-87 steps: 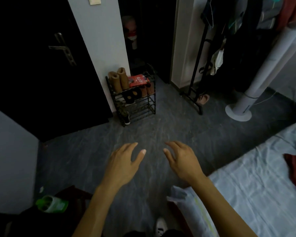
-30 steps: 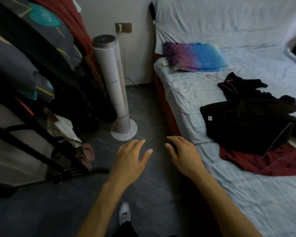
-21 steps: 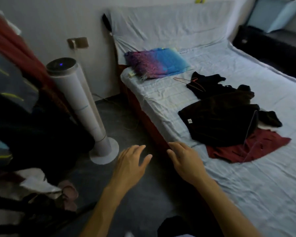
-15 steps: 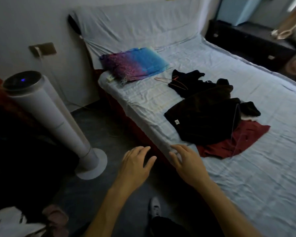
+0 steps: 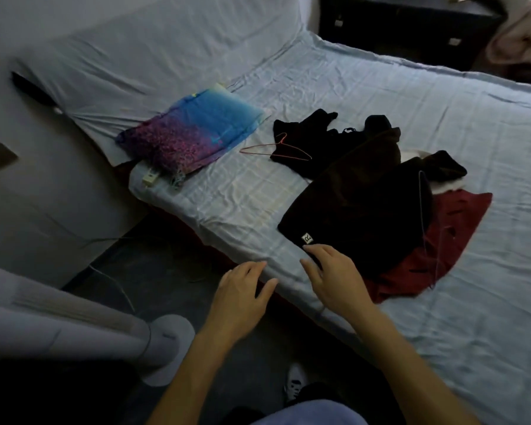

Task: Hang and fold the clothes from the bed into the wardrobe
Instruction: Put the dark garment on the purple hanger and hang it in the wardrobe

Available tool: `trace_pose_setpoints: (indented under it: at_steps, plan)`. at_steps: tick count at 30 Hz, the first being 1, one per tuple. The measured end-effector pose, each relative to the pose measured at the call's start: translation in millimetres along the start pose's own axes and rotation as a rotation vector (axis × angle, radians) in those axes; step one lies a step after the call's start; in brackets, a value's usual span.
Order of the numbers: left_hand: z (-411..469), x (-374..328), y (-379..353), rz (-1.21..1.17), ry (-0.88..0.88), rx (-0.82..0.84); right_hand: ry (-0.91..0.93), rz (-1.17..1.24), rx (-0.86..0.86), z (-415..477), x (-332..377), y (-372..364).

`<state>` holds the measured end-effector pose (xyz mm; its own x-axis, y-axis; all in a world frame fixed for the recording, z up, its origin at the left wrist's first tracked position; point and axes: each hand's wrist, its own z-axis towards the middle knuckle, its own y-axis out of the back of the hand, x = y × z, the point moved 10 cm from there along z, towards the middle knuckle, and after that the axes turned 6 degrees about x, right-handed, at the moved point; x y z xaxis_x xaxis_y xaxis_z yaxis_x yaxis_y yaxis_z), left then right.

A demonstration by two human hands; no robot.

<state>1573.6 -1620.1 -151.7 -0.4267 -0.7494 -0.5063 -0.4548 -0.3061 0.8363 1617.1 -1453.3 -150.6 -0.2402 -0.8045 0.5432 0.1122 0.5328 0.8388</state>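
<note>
Head view is showing a bed (image 5: 380, 96) in a pale blue sheet stretching ahead of both sets of fingers. A white tower fan (image 5: 59, 323) is standing on the floor, left of the left fingers. A black garment (image 5: 365, 210) is lying just beyond the right fingertips, overlapping a dark red garment (image 5: 454, 240) to their right. Further ahead and left, a blue-and-pink pillow (image 5: 193, 133) is lying beside a smaller black top (image 5: 313, 136). The right hand (image 5: 334, 277) is reaching over the black garment's near edge, fingers spread and gripping nothing; whether they are touching the cloth is unclear. The left hand (image 5: 242, 299) is hovering at the mattress edge, fingers relaxed, thumb apart. A thin red wire hanger (image 5: 276, 147) is resting on the smaller top.
</note>
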Motion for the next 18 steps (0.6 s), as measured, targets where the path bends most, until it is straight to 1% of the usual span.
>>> trace_pose_setpoints:
  at_steps: [3, 9, 13, 16, 18]
  plan:
    - [36, 4, 11, -0.041, -0.014, 0.007, -0.014, 0.015, -0.024, 31, -3, 3]
    - [111, 23, 22, -0.080, -0.054, 0.038, -0.081, 0.030, 0.009, 88, -12, -10]
    - [164, 41, 21, -0.064, -0.133, 0.091, -0.140, 0.008, -0.023, 129, -13, -15]
    - [198, 52, 23, -0.075, -0.209, 0.153, -0.228, -0.025, -0.040, 154, -15, -19]
    - [221, 59, 21, -0.042, -0.265, 0.208, -0.289, -0.057, -0.028, 166, -19, -24]
